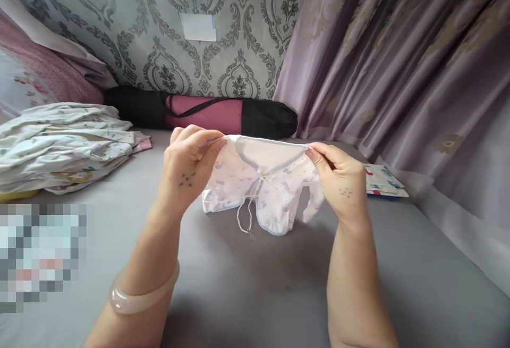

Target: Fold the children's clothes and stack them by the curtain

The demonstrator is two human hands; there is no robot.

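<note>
A small white baby shirt (274, 199) with a faint print and pale blue trim hangs between my hands. My left hand (193, 162) pinches it at one end of the neckline. At the other end, my right hand (338, 175) grips the cloth between thumb and fingers. The back of the neckline is pulled straight, and the front opening shows below it. Thin white tie strings (245, 218) dangle from the middle of the front. The lower hem hangs close to the grey sheet; whether it touches I cannot tell.
A grey sheet (255, 295) spreads under my arms. Crumpled printed cloth (59, 146) lies at the left. Along the wall is a long black and maroon bag (207, 111). Purple curtains (358, 56) hang at the right, near a flat printed item (384, 180). A blurred patch covers the lower left.
</note>
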